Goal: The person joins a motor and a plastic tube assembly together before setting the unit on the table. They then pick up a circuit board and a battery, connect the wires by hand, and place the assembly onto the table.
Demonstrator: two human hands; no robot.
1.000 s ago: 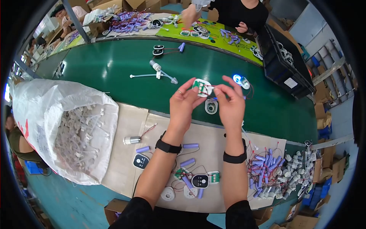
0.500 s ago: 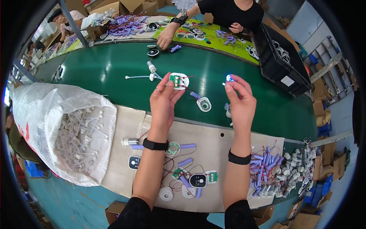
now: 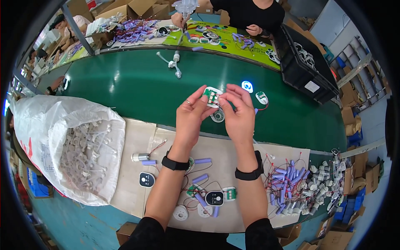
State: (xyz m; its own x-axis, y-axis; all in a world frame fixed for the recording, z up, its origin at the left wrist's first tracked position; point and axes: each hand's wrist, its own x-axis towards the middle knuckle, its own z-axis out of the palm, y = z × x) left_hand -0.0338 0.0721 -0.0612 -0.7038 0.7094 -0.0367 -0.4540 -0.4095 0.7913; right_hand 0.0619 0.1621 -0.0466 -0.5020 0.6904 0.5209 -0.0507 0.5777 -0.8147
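Both hands rejoined; circuit board (image 3: 212, 96) pinched between fingers (image 3: 200, 95).

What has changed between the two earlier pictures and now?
Half a second ago the hands were apart; now the left hand and right hand have come together again over the green belt, both pinching the small white part with a green circuit board. The lit blue part now lies on the belt, let go. The white sack and purple cells stayed.

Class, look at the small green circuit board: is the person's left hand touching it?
Touching. The head view shows the left hand with its fingertips closed on the edge of the green circuit board.
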